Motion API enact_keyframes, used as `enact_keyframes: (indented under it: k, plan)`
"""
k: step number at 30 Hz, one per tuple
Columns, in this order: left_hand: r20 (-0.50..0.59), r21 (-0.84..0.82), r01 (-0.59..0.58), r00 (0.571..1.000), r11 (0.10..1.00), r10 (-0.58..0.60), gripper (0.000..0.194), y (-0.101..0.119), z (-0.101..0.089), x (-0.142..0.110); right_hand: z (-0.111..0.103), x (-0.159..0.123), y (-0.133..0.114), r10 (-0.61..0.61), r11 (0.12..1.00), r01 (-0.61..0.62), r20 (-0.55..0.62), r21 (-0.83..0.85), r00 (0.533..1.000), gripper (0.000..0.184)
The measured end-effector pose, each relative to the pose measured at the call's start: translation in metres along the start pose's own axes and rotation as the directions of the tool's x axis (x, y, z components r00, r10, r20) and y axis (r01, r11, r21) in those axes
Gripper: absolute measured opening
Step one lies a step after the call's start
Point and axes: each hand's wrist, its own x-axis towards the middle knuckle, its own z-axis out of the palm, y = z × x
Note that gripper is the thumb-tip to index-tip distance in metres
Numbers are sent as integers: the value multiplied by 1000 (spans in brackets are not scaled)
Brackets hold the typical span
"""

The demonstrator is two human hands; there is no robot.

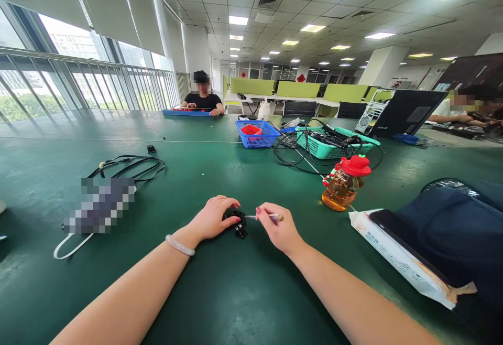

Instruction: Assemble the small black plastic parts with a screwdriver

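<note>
On the green table, my left hand (214,217) is closed around a small black plastic part (240,228), its thumb pressing on the near side. Some of the part hides under the fingers, and its exact kind is not clear. My right hand (277,225) pinches a thin screwdriver (275,217) with a pale handle and a slim metal shaft. The shaft points left, and its tip meets or nearly meets the right side of the black part. A pale bracelet circles my left wrist.
To the right stand a red-capped bottle (341,187) and a tissue pack (401,256) with a phone on it, beside dark fabric. A blue basket (257,138) and a green basket (326,150) with cables lie ahead. A cable bundle (129,166) lies left. Another person sits across.
</note>
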Motion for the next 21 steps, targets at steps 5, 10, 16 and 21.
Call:
enact_keyframes:
  k: [5,10,16,21]
  plan:
    - [9,32,29,1000,999,-29,24,-3,2,2,3,-2,0,-112,985,118,54,-127,992,22]
    - [-5,45,49,999,998,-49,24,-2,2,3,3,-1,3,-123,976,138,99,-167,987,8]
    - [1,39,75,997,996,-75,36,-2,1,1,5,0,4,-113,980,114,12,-164,993,12]
    - [-17,44,105,994,994,-104,40,-3,2,0,3,1,3,-23,991,13,-71,-133,997,20]
